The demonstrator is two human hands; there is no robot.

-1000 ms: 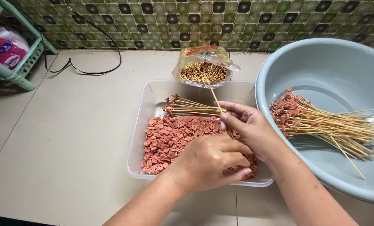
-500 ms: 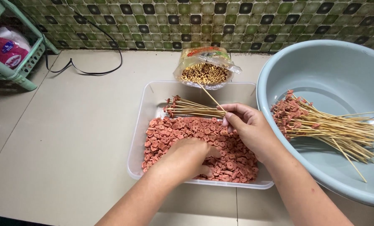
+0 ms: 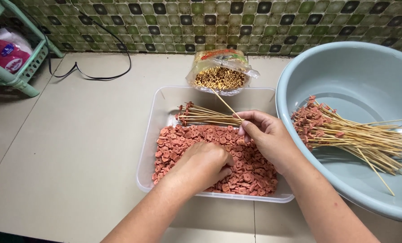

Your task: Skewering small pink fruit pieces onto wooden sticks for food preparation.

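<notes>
My right hand [image 3: 266,135] pinches a bare thin bamboo skewer [image 3: 223,102], left hand [image 3: 205,164] picks among pink sliced sausage rounds [image 3: 250,173] — many loaded skewers [image 3: 345,130] done, plenty of rounds left

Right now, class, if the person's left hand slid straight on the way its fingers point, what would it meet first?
The left hand lies on the pinkish-red round meat slices, fingers aimed right. It would probably first meet more of those slices, then the right hand holding a thin bamboo skewer, though depth is unclear.

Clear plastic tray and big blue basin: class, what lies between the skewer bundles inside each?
In the head view, the right hand, pinching one bare skewer, lies between the tray's bundle and the basin's bundle.
</notes>
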